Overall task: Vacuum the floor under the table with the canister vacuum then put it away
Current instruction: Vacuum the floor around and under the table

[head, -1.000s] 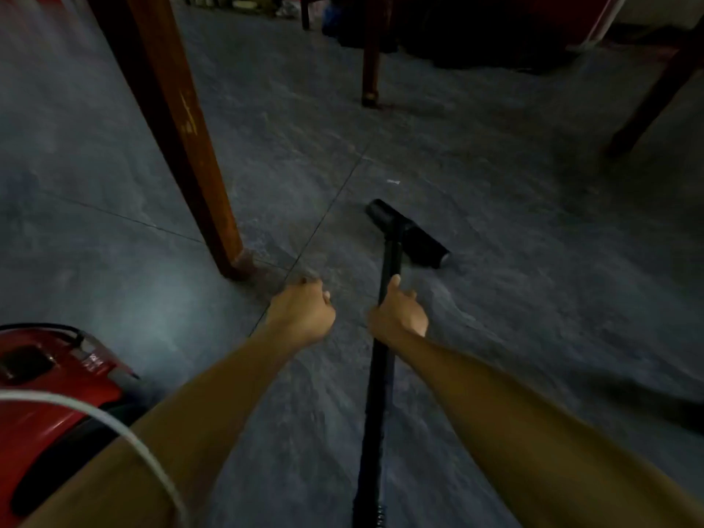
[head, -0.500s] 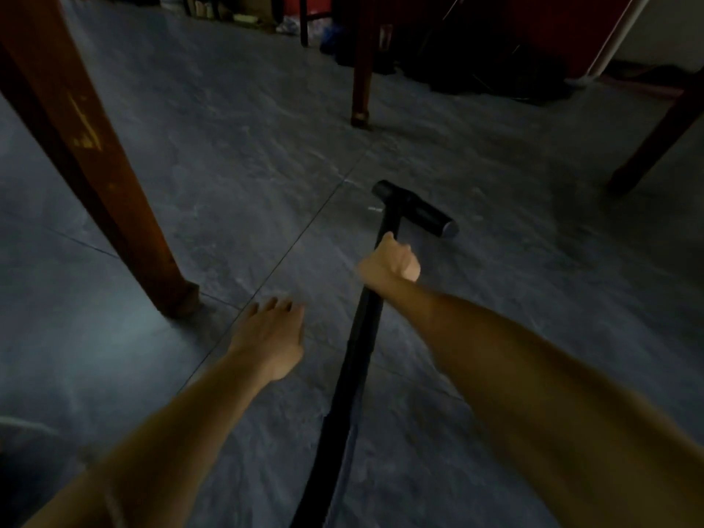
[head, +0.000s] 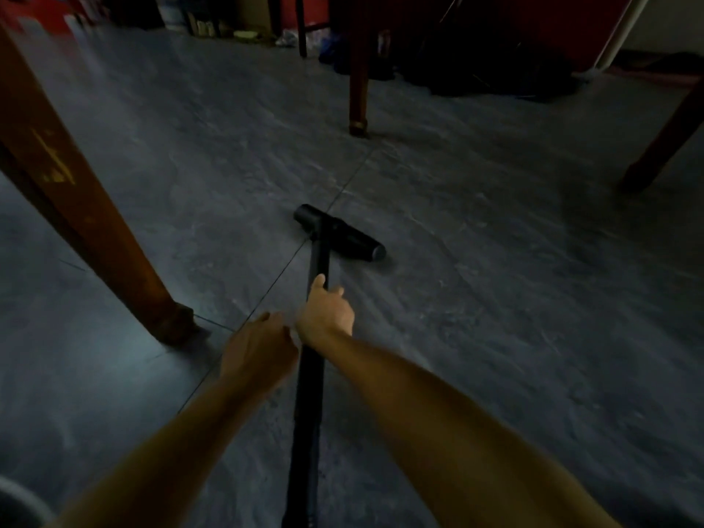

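Note:
The black floor nozzle (head: 339,232) of the vacuum lies on the grey tiled floor (head: 495,280) under the table, angled from upper left to lower right. Its black wand (head: 309,398) runs straight back toward me and out of the bottom edge. My right hand (head: 325,314) is closed around the wand a short way behind the nozzle, thumb along the tube. My left hand (head: 259,348) hovers just left of the wand beside the right wrist, fingers loosely curled and holding nothing. The canister body is out of view.
A thick orange-brown table leg (head: 87,215) stands close on the left. A dark red leg (head: 359,70) stands farther ahead, and another leg (head: 666,146) slants at the right. Dark clutter and bags (head: 495,70) lie along the far wall. A pale curved object (head: 15,504) shows at bottom left.
The red canister has left the view as my head moved forward. My left hand opened, dropped toward the floor, then came up beside the wand. The nozzle pushed forward, then drew back slightly.

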